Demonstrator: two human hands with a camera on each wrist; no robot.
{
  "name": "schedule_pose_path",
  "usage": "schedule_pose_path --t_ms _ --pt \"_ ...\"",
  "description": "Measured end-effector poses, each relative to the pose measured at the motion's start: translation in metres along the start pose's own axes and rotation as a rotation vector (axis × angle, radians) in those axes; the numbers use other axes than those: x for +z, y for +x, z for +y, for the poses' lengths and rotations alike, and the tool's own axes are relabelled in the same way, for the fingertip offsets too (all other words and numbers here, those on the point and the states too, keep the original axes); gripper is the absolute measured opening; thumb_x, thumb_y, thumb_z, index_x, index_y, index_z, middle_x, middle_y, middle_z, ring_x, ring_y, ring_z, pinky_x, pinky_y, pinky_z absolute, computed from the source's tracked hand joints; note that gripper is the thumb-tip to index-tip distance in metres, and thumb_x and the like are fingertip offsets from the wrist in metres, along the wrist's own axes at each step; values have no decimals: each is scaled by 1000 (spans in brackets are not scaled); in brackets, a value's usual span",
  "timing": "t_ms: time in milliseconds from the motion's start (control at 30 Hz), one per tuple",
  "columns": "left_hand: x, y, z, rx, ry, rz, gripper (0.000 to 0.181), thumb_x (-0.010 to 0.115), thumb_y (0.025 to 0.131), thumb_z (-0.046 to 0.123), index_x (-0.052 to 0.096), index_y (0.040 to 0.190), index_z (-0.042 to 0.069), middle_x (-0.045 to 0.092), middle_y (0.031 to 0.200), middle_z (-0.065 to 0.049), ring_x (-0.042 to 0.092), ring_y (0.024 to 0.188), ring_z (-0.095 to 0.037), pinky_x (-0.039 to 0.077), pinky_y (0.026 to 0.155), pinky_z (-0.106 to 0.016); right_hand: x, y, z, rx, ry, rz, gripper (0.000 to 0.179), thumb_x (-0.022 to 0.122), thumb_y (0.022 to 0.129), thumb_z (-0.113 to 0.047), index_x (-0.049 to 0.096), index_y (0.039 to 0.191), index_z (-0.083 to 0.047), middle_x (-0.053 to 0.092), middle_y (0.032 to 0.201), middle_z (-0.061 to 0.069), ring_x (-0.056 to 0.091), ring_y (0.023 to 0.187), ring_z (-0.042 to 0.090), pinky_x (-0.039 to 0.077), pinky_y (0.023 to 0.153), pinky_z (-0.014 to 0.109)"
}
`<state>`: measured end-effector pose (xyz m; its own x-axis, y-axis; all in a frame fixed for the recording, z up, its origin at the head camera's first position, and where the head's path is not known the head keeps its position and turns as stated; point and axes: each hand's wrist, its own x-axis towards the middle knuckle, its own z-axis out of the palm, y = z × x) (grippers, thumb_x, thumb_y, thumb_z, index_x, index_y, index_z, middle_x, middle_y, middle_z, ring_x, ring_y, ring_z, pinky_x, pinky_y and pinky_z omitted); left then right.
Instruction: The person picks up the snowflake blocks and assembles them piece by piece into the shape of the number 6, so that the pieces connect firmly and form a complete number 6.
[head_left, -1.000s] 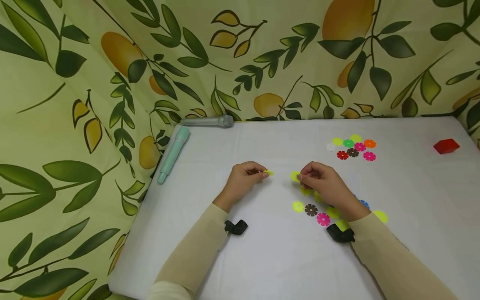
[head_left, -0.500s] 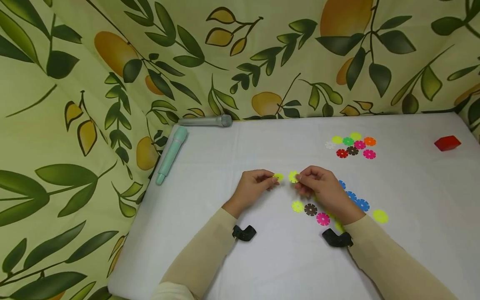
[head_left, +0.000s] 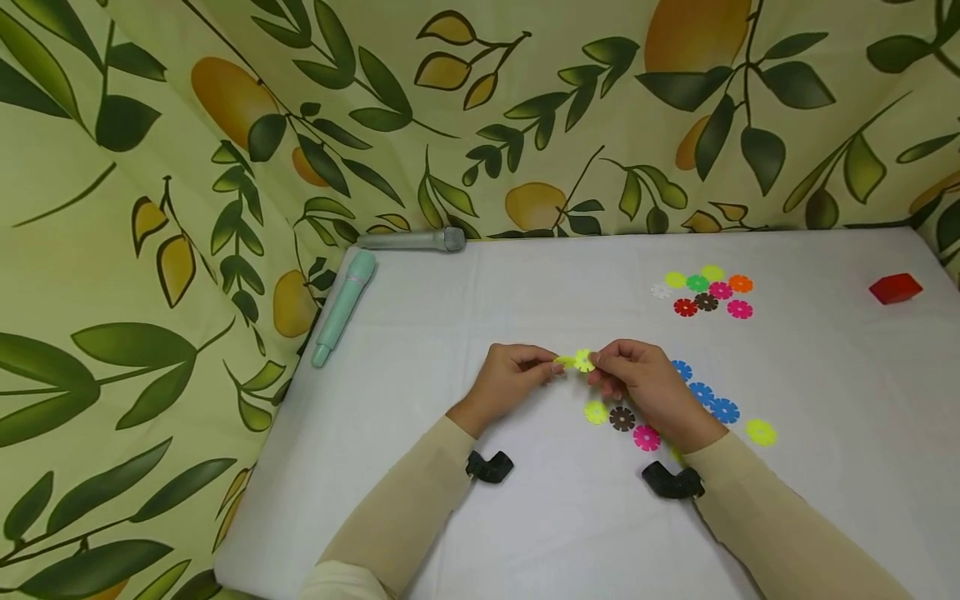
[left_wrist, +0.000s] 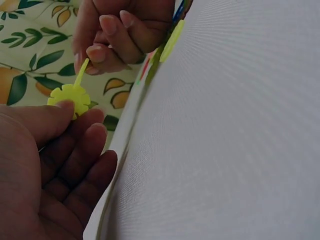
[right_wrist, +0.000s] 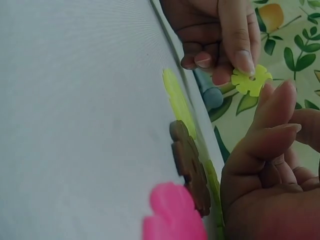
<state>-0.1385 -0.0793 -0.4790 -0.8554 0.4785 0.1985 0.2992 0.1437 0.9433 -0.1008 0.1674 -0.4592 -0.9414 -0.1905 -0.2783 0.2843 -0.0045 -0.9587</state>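
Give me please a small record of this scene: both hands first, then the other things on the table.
left hand: pinches a yellow disc
right hand: pinches a second yellow disc
far group: nine small discs, mixed colours
near group: blue discs, brown disc, pink disc, yellow discs; right arm hides part
back left: green microphone, grey microphone
far right: red block

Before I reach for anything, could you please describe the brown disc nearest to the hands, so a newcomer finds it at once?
Over the white table, find the right hand in the head view. Just below it, a slanting row runs from a yellow disc to a pink disc. The brown disc lies between these two, set apart by its dark colour.
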Motion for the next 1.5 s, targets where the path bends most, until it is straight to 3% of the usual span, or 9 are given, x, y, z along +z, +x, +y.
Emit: schedule_pose_path --t_ms 400,633,800,1100,1233,1500 --pt "3 0 4 60 66 2 7 83 97 0 84 102 -4 80 90 -8 73 76 -12 62 74 -29 2 -1 0 -13 10 -12 27 66 112 -18 62 105 8 74 91 15 64 73 19 58 71 28" --pt "8 -3 6 172 123 54 7 85 93 -4 84 100 -5 80 88 -9 73 74 -9 62 71 -28 6 -2 1 -31 67 -5 23 64 112 -14 61 105 8 75 92 16 65 75 18 60 72 27" --pt "13 -4 7 210 145 103 6 84 92 -8 84 98 -7 80 88 -11 74 71 -11 62 67 -27 10 -3 2 -59 60 19 20 63 112 -11 60 106 8 75 95 19 67 76 18 61 73 27" --pt "13 -3 6 230 222 23 6 82 97 -2 84 102 -3 81 95 -10 73 84 -7 60 79 -24 5 -6 -2 -21 6 16 26 65 112 -16 60 111 10 74 99 23 69 79 20 61 76 28" --pt "12 -1 7 233 242 36 5 81 99 0 82 102 -3 81 99 -9 74 89 -9 60 81 -24 0 -5 -3 -23 -21 7 32 67 112 -23 63 113 9 73 100 23 67 79 22 60 76 29" --pt "11 -2 2 125 54 112 6 74 99 -9 75 104 -6 81 95 -12 78 77 -21 64 73 -32 -6 -1 0 -84 16 50 36 64 114 -25 58 114 12 70 94 14 67 79 25 59 75 30"
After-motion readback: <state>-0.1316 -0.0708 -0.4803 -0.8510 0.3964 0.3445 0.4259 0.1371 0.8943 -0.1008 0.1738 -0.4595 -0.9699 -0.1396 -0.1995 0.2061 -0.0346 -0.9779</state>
